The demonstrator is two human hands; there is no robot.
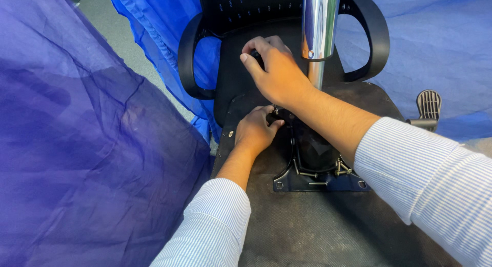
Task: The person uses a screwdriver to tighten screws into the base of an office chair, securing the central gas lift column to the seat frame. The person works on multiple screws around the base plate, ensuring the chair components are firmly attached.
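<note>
An office chair lies upside down, its black seat underside [318, 231] facing up. A black metal mechanism plate [307, 182] is bolted to it, and a chrome gas cylinder [319, 26] rises from the middle. My right hand [277, 67] is closed around a dark tool handle [256, 58] held upright above the plate. My left hand [256, 129] grips a small dark part at the plate's left edge, just under the right hand. What the tool's tip touches is hidden by my hands.
Black armrests curve at the left [187, 62] and right [376, 36]. A black lever paddle [428, 105] sticks out at the right. Blue fabric sheets [77, 144] cover the surroundings on the left and behind; grey floor [115, 26] shows at the upper left.
</note>
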